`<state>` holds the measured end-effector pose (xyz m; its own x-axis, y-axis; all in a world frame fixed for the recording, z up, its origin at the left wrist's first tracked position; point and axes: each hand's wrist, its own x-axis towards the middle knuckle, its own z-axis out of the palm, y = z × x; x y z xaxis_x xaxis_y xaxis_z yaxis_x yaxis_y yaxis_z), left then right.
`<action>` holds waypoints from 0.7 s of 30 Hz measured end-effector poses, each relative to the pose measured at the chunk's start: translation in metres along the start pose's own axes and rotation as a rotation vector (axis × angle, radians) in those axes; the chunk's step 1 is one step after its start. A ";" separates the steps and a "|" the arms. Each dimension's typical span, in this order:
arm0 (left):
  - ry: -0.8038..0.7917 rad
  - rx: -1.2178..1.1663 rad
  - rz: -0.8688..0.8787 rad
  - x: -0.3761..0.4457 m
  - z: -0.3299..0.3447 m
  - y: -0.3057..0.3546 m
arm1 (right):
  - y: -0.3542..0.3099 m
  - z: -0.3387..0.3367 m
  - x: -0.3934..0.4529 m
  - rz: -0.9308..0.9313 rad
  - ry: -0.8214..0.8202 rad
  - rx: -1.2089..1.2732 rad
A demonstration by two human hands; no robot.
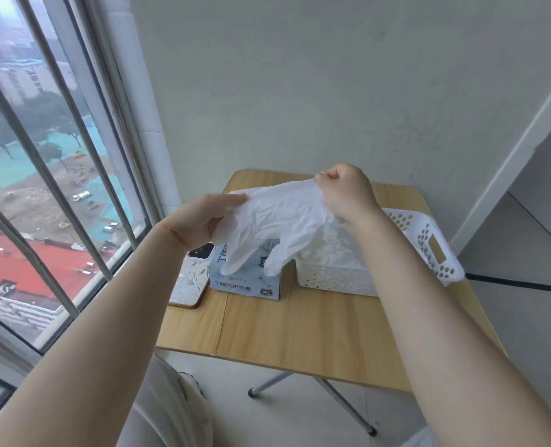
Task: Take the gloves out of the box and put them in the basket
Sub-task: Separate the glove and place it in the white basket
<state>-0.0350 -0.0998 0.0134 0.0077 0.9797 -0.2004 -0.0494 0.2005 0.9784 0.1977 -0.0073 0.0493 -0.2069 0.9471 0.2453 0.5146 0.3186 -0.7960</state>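
The near edge of the bench (pixel 300 333) is bare wood. Further in stands the box (pixel 246 279), a pale blue carton marked XL, with a phone (pixel 191 279) just to its left and the white perforated basket (pixel 425 253) just to its right. The basket already seems to hold a pile of pale, crumpled gloves, though the right forearm hides part of it.

Above these, one white glove (pixel 283 221) hangs stretched between both hands, clear of the box, its fingers dangling in front of the carton's top. The left hand (pixel 203 217) holds the cuff edge with a loose grip, thumb below and fingers laid along the top. The right hand (pixel 348 195) has a closed grip, pinching the other side of the cuff between curled fingers and thumb.

The step in hand appears to be carrying this glove over to the basket. To do it well, the left grip should probably let go first, so the glove hangs from the right pinch alone and does not stretch or snap back. Then the right hand needs only a short move rightward, lowering the dangling fingers inside the basket wall before releasing, so the thin material does not drape over the rim or catch in the holes. The glove looks light and clingy, so a small shake may be needed to free it.
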 end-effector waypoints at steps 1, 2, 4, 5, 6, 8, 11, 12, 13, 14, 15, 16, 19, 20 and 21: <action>0.045 0.040 -0.004 0.005 0.009 0.004 | 0.007 -0.001 0.001 0.021 0.006 -0.021; 0.118 0.122 -0.002 0.014 0.021 0.008 | 0.016 -0.005 0.002 0.047 0.019 -0.043; 0.284 0.358 0.003 0.029 0.042 0.015 | 0.033 -0.011 0.004 0.101 0.043 -0.093; 0.325 0.472 0.001 0.035 0.053 0.018 | 0.041 -0.015 0.004 0.131 0.061 -0.119; 0.318 0.572 0.009 0.045 0.066 0.021 | 0.053 -0.023 0.005 0.163 0.081 -0.136; 0.281 0.687 0.043 0.061 0.080 0.022 | 0.069 -0.030 0.006 0.199 0.101 -0.154; 0.252 0.805 0.094 0.086 0.104 0.022 | 0.092 -0.048 0.006 0.236 0.132 -0.157; 0.242 0.847 0.103 0.095 0.113 0.020 | 0.100 -0.055 0.005 0.246 0.139 -0.177; 0.237 0.893 0.113 0.102 0.122 0.019 | 0.108 -0.061 0.006 0.249 0.145 -0.212; 0.239 0.932 0.118 0.108 0.128 0.017 | 0.114 -0.065 0.005 0.247 0.149 -0.259; 0.239 0.968 0.123 0.114 0.134 0.014 | 0.120 -0.069 0.005 0.244 0.152 -0.318; 0.241 0.993 0.122 0.119 0.138 0.012 | 0.126 -0.072 0.005 0.236 0.149 -0.384; 0.314 1.111 0.158 0.121 0.148 0.007 | 0.138 -0.073 0.005 0.193 0.116 -0.536; 0.365 1.188 0.231 0.120 0.151 0.005 | 0.141 -0.072 0.005 0.179 0.100 -0.566; 0.403 1.250 0.337 0.117 0.155 0.003 | 0.143 -0.071 0.005 0.171 0.082 -0.586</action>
<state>0.1209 0.0161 0.0001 -0.1258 0.9558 0.2658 0.9435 0.0324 0.3299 0.3295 0.0458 -0.0240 -0.0287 0.9791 0.2014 0.9116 0.1082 -0.3965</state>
